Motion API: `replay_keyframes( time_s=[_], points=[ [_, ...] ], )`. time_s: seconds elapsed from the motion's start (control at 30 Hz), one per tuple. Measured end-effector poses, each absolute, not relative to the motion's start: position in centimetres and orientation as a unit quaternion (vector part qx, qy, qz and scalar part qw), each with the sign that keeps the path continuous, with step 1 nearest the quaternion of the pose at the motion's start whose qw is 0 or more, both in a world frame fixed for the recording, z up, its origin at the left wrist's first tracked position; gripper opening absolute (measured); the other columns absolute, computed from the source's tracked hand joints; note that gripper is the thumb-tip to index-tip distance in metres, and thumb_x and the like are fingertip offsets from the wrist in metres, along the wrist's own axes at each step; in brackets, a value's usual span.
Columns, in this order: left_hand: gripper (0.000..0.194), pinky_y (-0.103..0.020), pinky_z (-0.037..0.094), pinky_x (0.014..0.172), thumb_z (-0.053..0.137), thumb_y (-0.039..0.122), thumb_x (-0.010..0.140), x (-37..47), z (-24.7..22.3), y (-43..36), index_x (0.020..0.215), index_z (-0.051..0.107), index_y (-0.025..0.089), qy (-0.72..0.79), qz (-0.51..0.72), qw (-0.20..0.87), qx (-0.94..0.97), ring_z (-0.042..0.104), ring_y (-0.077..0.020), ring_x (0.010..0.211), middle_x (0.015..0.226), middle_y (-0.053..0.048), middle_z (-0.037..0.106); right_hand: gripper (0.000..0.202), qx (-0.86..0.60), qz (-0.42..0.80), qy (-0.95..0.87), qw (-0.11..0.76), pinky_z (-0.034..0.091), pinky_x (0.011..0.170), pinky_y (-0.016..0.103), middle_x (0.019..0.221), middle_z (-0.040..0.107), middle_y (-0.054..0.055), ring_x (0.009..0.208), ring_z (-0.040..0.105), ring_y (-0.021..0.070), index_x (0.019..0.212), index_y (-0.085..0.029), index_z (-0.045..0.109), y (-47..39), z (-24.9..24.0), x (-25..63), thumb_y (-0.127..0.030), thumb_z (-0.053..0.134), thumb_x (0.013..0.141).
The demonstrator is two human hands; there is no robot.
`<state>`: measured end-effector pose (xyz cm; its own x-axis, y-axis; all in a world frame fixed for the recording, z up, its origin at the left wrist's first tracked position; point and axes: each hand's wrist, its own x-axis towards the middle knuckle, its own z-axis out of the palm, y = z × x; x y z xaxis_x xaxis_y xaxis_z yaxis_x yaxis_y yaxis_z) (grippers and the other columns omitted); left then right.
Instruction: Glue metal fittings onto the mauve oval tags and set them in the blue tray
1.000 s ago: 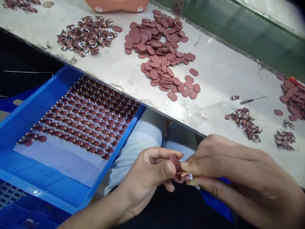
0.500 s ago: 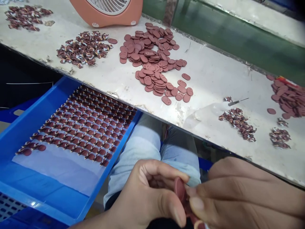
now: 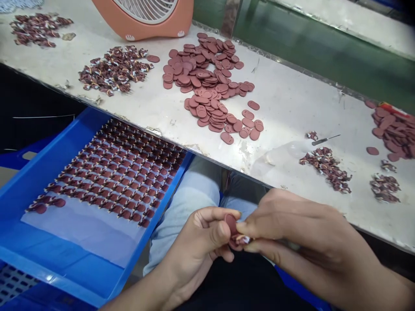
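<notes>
At lower centre the left hand [image 3: 201,246], palm turned inward and fingers curled, grasps an oval disc [image 3: 230,223]. From lower right the right hand [image 3: 301,237] reaches in, thumb and forefinger pinching a small figure [image 3: 242,239] by the disc's lower end. The desk [image 3: 292,103] edge slants behind the right knuckles; jeans [image 3: 191,190] show in the gap between left hand and blue tray [image 3: 48,157].

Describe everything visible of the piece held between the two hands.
Small and plastic-looking, the piece shows a smooth reddish-brown oval, tilted up, with a brown part bearing white and orange bits at its lower right. The left hand holds the oval side; the right hand pinches its right side. Fingers hide some of it.
</notes>
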<state>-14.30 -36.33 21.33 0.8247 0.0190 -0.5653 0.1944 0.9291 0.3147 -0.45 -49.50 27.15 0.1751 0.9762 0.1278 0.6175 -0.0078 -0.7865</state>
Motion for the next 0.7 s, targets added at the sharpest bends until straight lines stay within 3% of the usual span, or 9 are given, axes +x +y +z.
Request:
replay_keyframes(
  time_s=[0.17, 0.43, 0.7],
  points=[
    [0.04, -0.012, 0.049, 0.048, 0.093, 0.045, 0.056, -14.5, 20.7, -36.3, 0.08, 0.079, 0.015, 0.308, -0.04, 0.933, 0.18, 0.06, -0.0064, 0.055, 0.063, 0.0, 0.066, 0.015, -0.662, 0.258, -0.575, 0.406, 0.051, 0.074, 0.024, 0.094, 0.073, 0.0, 0.081, 0.063, 0.0105, 0.105, -0.02, 0.066, -48.8, 26.7, -0.5, -0.011, 0.067, 0.093],
    [0.04, -0.011, 0.049, 0.05, 0.092, 0.045, 0.057, -14.7, 20.8, -36.3, 0.082, 0.078, 0.016, 0.321, -0.043, 0.929, 0.178, 0.061, -0.0061, 0.057, 0.065, 0.001, 0.066, 0.015, -0.67, 0.232, -0.578, 0.404, 0.051, 0.073, 0.023, 0.09, 0.074, 0.001, 0.081, 0.063, 0.0116, 0.106, -0.02, 0.069, -48.5, 26.9, -0.7, -0.013, 0.067, 0.093],
    [0.027, -0.011, 0.051, 0.05, 0.083, 0.042, 0.074, -15.1, 19.2, -36.2, 0.082, 0.077, 0.016, 0.243, -0.029, 0.96, 0.138, 0.064, -0.0066, 0.062, 0.071, 0.0, 0.068, 0.023, -0.684, 0.229, -0.586, 0.369, 0.051, 0.075, 0.024, 0.096, 0.071, 0.002, 0.086, 0.062, 0.0122, 0.117, -0.021, 0.066, -48.3, 27.5, -0.9, -0.019, 0.067, 0.094]
  ],
)
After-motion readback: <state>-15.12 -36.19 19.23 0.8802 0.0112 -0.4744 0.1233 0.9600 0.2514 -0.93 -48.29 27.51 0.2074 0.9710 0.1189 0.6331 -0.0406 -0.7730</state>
